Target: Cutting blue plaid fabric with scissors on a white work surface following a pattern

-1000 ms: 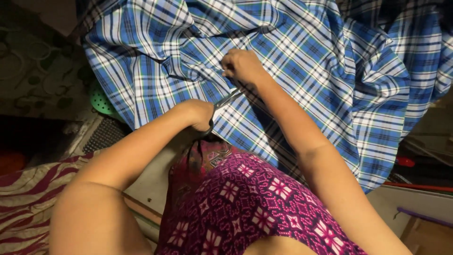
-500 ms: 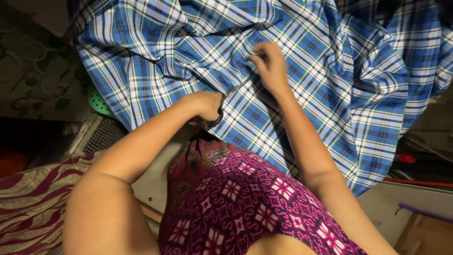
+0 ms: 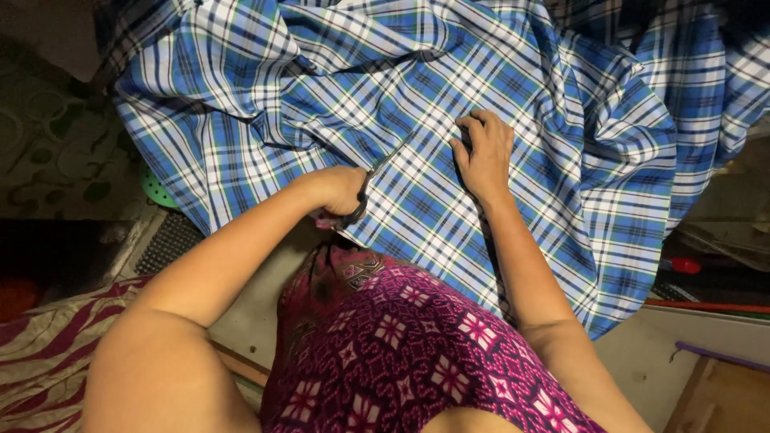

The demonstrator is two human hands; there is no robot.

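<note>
The blue plaid cloth point(image 3: 513, 104) covers most of the work surface ahead of me, spread flat in the middle and right, bunched into deep folds at the upper left, with its right edge hanging down off the side. Below it, my own magenta patterned garment point(image 3: 401, 353) fills the near foreground.

My right hand point(image 3: 484, 152) lies on the cloth with fingers curled loosely, pressing the fabric down; it grips nothing. My left hand point(image 3: 337, 191) is closed around the dark handles of the scissors point(image 3: 365, 195) at the near edge of the cloth, the blades pointing up and right along the weave, toward my right hand.

Risks, as I judge them: the folds at the upper left could drag the flat area off line, so a cut would wander across the plaid stripes. The blades aim close to my right hand, so my fingers there are exposed. The overhanging right edge may pull the cloth sideways if my hold slackens.
</note>
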